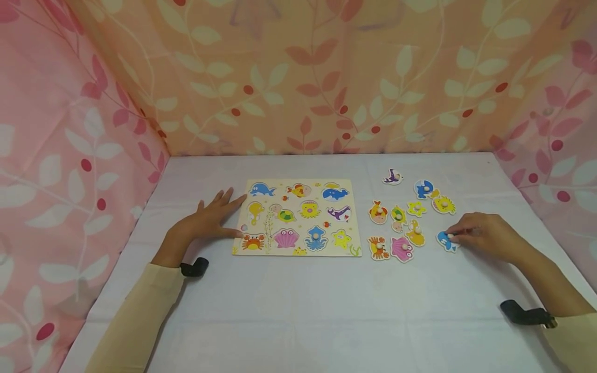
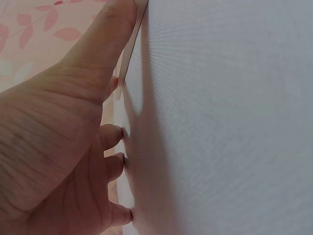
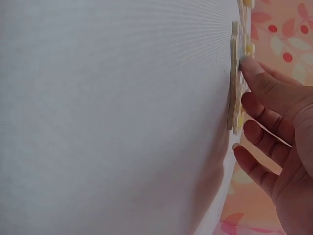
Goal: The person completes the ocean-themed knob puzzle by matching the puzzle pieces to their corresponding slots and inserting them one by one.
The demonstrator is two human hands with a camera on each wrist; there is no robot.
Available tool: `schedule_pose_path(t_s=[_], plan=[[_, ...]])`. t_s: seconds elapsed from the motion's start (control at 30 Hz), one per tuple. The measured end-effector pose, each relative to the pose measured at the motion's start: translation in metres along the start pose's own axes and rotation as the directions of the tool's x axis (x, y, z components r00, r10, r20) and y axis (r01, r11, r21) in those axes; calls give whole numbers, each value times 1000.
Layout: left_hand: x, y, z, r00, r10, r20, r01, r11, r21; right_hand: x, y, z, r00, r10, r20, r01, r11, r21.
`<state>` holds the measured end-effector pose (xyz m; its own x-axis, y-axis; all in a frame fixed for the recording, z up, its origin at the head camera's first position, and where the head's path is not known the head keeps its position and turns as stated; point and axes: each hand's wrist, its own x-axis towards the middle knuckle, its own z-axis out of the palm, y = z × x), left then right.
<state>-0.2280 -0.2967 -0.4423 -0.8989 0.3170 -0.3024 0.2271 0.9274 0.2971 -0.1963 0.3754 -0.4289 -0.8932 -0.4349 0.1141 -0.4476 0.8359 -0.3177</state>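
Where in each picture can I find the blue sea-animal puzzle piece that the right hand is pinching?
Head: right of centre, the blue sea-animal puzzle piece is pinched by the right hand.
Left wrist: not in it.
Right wrist: upper right, the piece seen nearly edge-on, at the hand.
Shared landmark: the white tablecloth, visible in all three.

Your right fingers (image 1: 463, 224) cover part of the blue piece (image 1: 445, 242)!
In the head view, your left sleeve (image 1: 135, 316) runs off the bottom edge, your right sleeve (image 1: 576, 334) off the right. Over to the left wrist: the board (image 2: 128, 53) is a mere sliver, cut off at the top, its face out of sight! Right wrist now: the wooden pieces (image 3: 234, 78) show edge-on, pictures unreadable, one sliced by the top edge.
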Motion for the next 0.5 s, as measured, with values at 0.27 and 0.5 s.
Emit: schedule_pose_path(t_s=[0.27,0.5], plan=[[2,-2,0,1000,14,-1,-14,1000,8,0,0,-1,1000,27,-9,-27,1000,-15],[2,-2,0,1000,12,0,-12,1000,7,2,-13,-4,995,78,-55,-79,997,-16]])
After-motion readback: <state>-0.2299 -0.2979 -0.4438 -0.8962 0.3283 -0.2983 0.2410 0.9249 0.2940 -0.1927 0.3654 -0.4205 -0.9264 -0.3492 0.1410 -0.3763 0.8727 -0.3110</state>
